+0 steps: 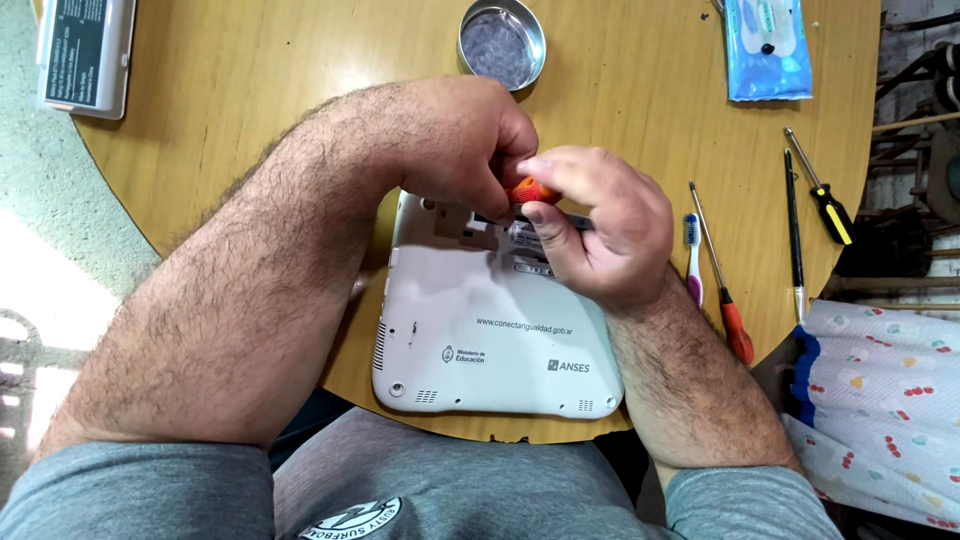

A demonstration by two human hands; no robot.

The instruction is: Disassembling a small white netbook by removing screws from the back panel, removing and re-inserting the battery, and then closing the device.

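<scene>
Both hands meeting over the upper edge of a small white laptop (490, 330), lying underside up on the round wooden surface (300, 80), near its front edge. Left hand (455, 140) curled shut around the orange handle of a screwdriver (532, 190), only a sliver of handle showing between the fingers. Right hand (600, 225) half closed, thumb and forefinger pinching the same handle from the other side, remaining fingers resting on the laptop casing beside the open battery bay. Tip of the tool hidden; cannot tell which screw it sits in.

Best kept upright and pressed firmly down while turning, to avoid stripping the screw head; right fingers steadying the casing so nothing slides. Worth dropping any freed screw into the round metal dish (501, 42) further back.

Well apart to the right: toothbrush (692, 255), red-handled screwdriver (722, 275), yellow-and-black screwdriver (822, 190).
</scene>
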